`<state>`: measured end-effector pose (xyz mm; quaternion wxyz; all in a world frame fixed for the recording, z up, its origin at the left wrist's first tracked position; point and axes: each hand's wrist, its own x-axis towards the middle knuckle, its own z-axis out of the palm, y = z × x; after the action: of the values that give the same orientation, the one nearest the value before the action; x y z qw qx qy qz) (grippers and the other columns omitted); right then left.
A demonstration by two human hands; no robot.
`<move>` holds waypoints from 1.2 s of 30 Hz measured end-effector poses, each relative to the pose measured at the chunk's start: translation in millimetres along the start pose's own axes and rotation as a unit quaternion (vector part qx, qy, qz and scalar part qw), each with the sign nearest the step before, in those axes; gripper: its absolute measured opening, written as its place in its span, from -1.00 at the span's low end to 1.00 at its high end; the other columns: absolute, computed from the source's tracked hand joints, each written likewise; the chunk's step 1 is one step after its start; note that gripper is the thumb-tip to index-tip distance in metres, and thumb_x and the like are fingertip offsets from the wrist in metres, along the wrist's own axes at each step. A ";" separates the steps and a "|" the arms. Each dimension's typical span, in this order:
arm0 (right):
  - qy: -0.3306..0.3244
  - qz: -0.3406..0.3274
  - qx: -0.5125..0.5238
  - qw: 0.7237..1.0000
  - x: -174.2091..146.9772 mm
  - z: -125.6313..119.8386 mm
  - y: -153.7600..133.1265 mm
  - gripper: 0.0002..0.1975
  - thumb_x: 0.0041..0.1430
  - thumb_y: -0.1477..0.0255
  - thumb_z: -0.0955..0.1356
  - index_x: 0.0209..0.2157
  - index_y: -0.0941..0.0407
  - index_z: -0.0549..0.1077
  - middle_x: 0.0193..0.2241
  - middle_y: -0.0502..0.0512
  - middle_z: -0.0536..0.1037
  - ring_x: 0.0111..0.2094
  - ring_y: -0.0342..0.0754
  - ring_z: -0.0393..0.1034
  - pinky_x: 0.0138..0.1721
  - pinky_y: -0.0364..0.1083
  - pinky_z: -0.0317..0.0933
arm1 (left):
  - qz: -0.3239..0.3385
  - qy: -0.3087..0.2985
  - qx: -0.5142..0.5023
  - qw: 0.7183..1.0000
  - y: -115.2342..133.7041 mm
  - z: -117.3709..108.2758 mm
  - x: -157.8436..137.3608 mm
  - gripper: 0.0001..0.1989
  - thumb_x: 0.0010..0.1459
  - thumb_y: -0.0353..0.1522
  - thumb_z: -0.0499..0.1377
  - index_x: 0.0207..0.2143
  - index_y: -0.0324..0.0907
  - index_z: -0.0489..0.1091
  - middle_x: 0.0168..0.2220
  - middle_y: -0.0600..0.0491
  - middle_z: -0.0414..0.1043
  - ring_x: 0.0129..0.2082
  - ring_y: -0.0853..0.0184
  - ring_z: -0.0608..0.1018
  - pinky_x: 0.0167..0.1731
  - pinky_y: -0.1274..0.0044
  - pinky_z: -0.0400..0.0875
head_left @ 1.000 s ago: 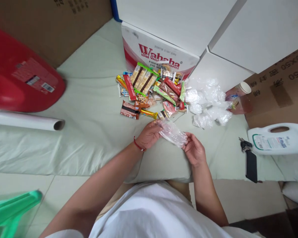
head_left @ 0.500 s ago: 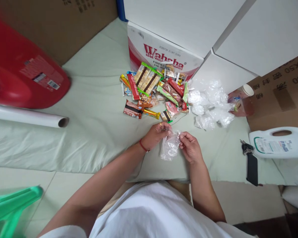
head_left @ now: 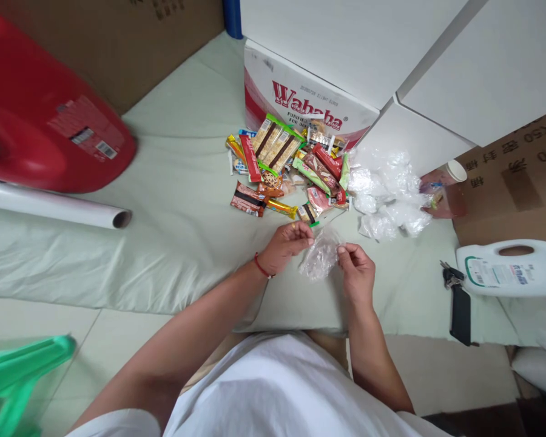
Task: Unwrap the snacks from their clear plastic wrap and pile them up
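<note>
A small clear plastic bag (head_left: pixel 319 258) hangs between my two hands, crinkled and see-through, with nothing visible inside. My right hand (head_left: pixel 357 270) pinches its right edge between thumb and fingers. At its upper left edge is my left hand (head_left: pixel 287 246), thumb and fingers drawn together on the plastic; the exact grip is small to see. Just beyond my hands lies a pile of wrapped snack bars (head_left: pixel 277 145). To the right of that pile sits a heap of crumpled clear plastic bags (head_left: pixel 386 182).
A white Wahaha carton (head_left: pixel 309 91) stands behind the snacks. On the left are a red jug (head_left: pixel 68 115) and a white roll (head_left: pixel 54 203). A paper cup (head_left: pixel 452 172), a white detergent bottle (head_left: pixel 514 267), keys and a black phone-like object (head_left: pixel 460 315) lie right. A green stool (head_left: pixel 27 370) is lower left.
My right hand has moved a little right, away from my left. The plastic bag is spread wider and tilted up to the right. The view has shifted slightly.
</note>
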<state>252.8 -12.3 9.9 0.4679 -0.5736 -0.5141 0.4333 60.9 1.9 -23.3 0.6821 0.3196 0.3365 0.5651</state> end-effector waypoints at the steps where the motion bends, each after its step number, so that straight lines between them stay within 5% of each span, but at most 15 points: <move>1: 0.001 -0.035 -0.041 0.999 -2.4 0.7 -1.7 -0.77 0.21 0.19 0.48 -0.29 0.08 0.60 -0.45 -0.05 0.48 -0.44 -0.14 0.25 -0.34 -0.11 0.17 | -0.032 -0.030 -0.002 0.999 -0.7 0.7 -1.9 -0.55 -0.05 -0.08 0.49 -0.38 -0.19 0.42 -0.53 0.22 0.24 -0.58 0.52 0.15 -0.54 0.56 0.00; 3: -0.010 -0.102 -0.123 0.987 -7.5 3.6 -5.5 -0.83 0.25 0.25 0.46 -0.29 0.05 0.61 -0.41 -0.01 0.51 -0.41 -0.10 0.29 -0.31 -0.09 0.20 | -0.062 -0.064 0.003 0.996 -3.6 3.2 -4.6 -0.50 -0.02 0.01 0.46 -0.36 -0.19 0.41 -0.56 0.25 0.18 -0.61 0.53 0.10 -0.57 0.55 -0.07; 7: -0.048 -0.157 -0.210 0.964 -15.1 12.3 -10.1 -0.89 0.27 0.30 0.44 -0.30 0.01 0.62 -0.39 0.03 0.53 -0.41 -0.06 0.30 -0.28 -0.05 0.22 | -0.023 -0.049 0.037 0.998 -8.2 8.0 -4.3 -0.48 0.01 0.06 0.43 -0.34 -0.20 0.43 -0.53 0.21 0.27 -0.57 0.51 0.19 -0.53 0.56 0.03; 11: -0.074 -0.081 -0.127 0.986 -14.1 16.0 -8.0 -0.85 0.23 0.24 0.47 -0.30 0.02 0.62 -0.43 -0.01 0.49 -0.43 -0.09 0.26 -0.32 -0.07 0.18 | -0.006 -0.029 0.031 0.999 -5.1 6.1 -2.4 -0.52 -0.02 -0.02 0.47 -0.43 -0.22 0.43 -0.56 0.20 0.26 -0.56 0.52 0.18 -0.52 0.57 0.03; 16: -0.059 0.083 0.093 0.990 -2.1 9.5 -6.0 -0.68 0.05 0.12 0.55 -0.37 0.06 0.55 -0.54 -0.09 0.39 -0.50 -0.15 0.15 -0.40 -0.13 0.09 | -0.079 -0.038 -0.080 0.993 2.5 2.3 -3.0 -0.56 -0.09 -0.12 0.52 -0.40 -0.22 0.44 -0.55 0.19 0.28 -0.59 0.54 0.19 -0.56 0.60 -0.02; 19: -0.035 0.100 0.150 0.983 4.7 5.2 -6.9 -0.65 -0.03 0.15 0.60 -0.38 0.06 0.52 -0.50 -0.09 0.40 -0.46 -0.14 0.20 -0.35 -0.14 0.14 | -0.080 -0.052 -0.131 0.987 7.3 1.5 -3.1 -0.62 -0.11 -0.20 0.53 -0.46 -0.23 0.46 -0.46 0.11 0.39 -0.52 0.51 0.32 -0.52 0.62 0.15; 22: 0.004 0.072 0.167 0.983 8.9 2.9 -4.8 -0.64 0.02 0.13 0.58 -0.35 0.05 0.46 -0.43 -0.07 0.42 -0.39 -0.13 0.26 -0.27 -0.13 0.19 | -0.056 -0.051 -0.176 0.981 11.6 0.0 -3.0 -0.67 -0.11 -0.26 0.53 -0.50 -0.23 0.47 -0.28 0.00 0.49 -0.26 0.36 0.53 -0.26 0.53 0.44; 26: 0.082 0.017 0.075 0.994 12.8 -1.8 3.5 -0.65 0.20 0.08 0.47 -0.33 0.06 0.41 -0.47 -0.11 0.32 -0.45 -0.16 0.15 -0.37 -0.15 0.10 | -0.084 -0.065 -0.209 0.972 12.6 -4.2 -1.6 -0.70 -0.06 -0.30 0.52 -0.42 -0.23 0.48 -0.11 -0.05 0.55 -0.02 0.13 0.61 0.00 0.26 0.52; 32: 0.085 -0.008 -0.054 0.995 13.1 -11.5 8.7 -0.66 0.28 0.08 0.40 -0.28 0.09 0.45 -0.53 -0.12 0.34 -0.50 -0.15 0.15 -0.44 -0.15 0.05 | -0.094 0.005 -0.152 0.984 3.1 -7.0 4.5 -0.59 0.01 -0.20 0.50 -0.32 -0.20 0.37 -0.20 0.03 0.56 -0.26 0.27 0.66 -0.19 0.39 0.53; 36: 0.127 -0.083 -0.153 0.977 4.5 -6.9 5.2 -0.67 0.34 0.09 0.36 -0.22 0.10 0.49 -0.45 -0.03 0.47 -0.44 -0.10 0.28 -0.35 -0.12 0.17 | -0.119 -0.005 -0.101 0.988 -3.7 1.4 3.3 -0.41 0.02 0.08 0.42 -0.20 -0.14 0.31 -0.14 0.02 0.50 -0.27 0.25 0.65 -0.24 0.38 0.55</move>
<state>260.9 -8.6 6.0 0.4705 -0.6439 -0.5565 0.2329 64.5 4.5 -25.8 0.7748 0.2099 0.3101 0.5094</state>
